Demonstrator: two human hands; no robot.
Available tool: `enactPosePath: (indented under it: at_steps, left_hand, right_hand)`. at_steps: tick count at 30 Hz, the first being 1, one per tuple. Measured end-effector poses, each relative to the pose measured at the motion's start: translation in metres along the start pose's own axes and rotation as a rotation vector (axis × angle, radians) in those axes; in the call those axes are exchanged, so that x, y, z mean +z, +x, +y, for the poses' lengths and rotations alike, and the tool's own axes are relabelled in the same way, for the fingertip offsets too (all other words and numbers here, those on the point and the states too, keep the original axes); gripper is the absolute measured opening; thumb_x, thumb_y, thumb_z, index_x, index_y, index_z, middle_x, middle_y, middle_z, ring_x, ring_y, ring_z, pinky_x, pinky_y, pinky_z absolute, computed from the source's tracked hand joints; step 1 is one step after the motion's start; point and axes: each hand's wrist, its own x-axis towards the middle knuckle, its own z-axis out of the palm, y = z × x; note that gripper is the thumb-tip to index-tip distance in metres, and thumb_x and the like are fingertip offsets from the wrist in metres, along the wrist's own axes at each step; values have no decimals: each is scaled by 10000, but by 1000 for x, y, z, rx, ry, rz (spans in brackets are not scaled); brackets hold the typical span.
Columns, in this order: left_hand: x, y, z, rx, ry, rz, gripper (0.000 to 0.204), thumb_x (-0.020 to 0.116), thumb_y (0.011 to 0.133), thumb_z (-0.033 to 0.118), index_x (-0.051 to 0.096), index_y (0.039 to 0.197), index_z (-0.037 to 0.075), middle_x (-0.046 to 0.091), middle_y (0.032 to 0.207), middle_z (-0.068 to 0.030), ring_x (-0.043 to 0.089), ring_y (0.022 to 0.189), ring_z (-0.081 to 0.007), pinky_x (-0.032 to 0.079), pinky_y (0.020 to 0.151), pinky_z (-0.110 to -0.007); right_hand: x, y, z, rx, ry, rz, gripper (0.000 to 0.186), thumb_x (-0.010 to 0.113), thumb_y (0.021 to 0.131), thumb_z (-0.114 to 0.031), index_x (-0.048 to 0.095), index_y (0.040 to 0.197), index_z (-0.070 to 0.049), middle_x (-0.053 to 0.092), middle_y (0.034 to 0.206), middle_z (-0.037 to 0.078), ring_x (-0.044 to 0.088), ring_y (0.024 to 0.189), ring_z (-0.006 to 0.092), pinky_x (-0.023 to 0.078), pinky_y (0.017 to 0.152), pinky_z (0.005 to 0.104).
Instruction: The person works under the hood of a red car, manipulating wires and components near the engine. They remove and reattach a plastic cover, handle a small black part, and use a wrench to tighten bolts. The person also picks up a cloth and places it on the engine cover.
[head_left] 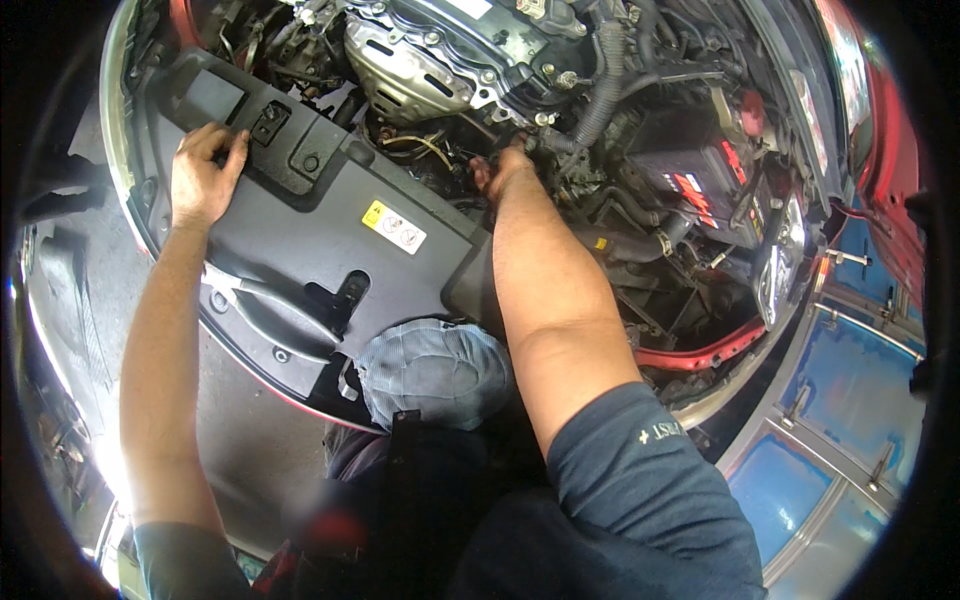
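My left hand (205, 172) rests on the black plastic cover (290, 225) at the front of a car's engine bay, its fingers loosely bent and thumb apart, holding nothing. Deep between the cover and the engine is my right hand (503, 170). Its fingers are curled and partly hidden; what they grip cannot be made out. A thin rod (478, 126) shows just beyond them, beside a perforated metal heat shield (405, 75). Yellowish wiring (420, 142) runs to the left of my right hand.
A battery (690, 170) and a ribbed black hose (607, 65) stand right of my right arm. A blue-grey cloth cap (435, 375) is at the cover's front edge, near a curved grey two-armed piece (270, 300). Blue-panelled metal frames (850, 375) stand at far right.
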Motion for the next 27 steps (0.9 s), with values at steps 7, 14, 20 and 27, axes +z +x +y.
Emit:
enactPosePath:
  at_steps: [7, 14, 20, 27]
  left_hand:
    - [2, 0, -3, 19, -3, 32, 263, 665, 861, 248, 652, 791, -5, 631, 826, -131, 597, 831, -338, 479, 788, -387]
    - [-2, -1, 0, -5, -5, -14, 279, 665, 861, 256, 645, 771, -8, 616, 776, -133, 591, 774, -335, 472, 785, -386]
    - [1, 0, -1, 46, -31, 48, 280, 666, 862, 249, 640, 755, -9, 615, 756, -116, 597, 756, -313, 472, 786, -379]
    - [1, -2, -2, 32, -26, 50, 277, 679, 855, 246, 632, 734, 1, 618, 738, -106, 613, 753, -297, 483, 801, -375]
  right_hand:
    - [-1, 8, -2, -32, 31, 60, 831, 480, 881, -704, 455, 1289, 20, 638, 928, 199, 666, 707, 285, 533, 559, 367]
    - [-12, 28, -4, -93, 75, -43, 645, 490, 968, -507, 381, 1394, -34, 565, 1220, 195, 661, 946, 334, 589, 744, 410]
    - [-21, 34, -9, -154, 72, -14, 446, 393, 1014, -347, 438, 1335, -40, 569, 1222, 179, 659, 1000, 301, 557, 841, 419]
    - [-25, 20, -11, -27, 169, -31, 425, 440, 972, -263, 435, 1355, -77, 585, 1122, 188, 678, 855, 299, 558, 664, 382]
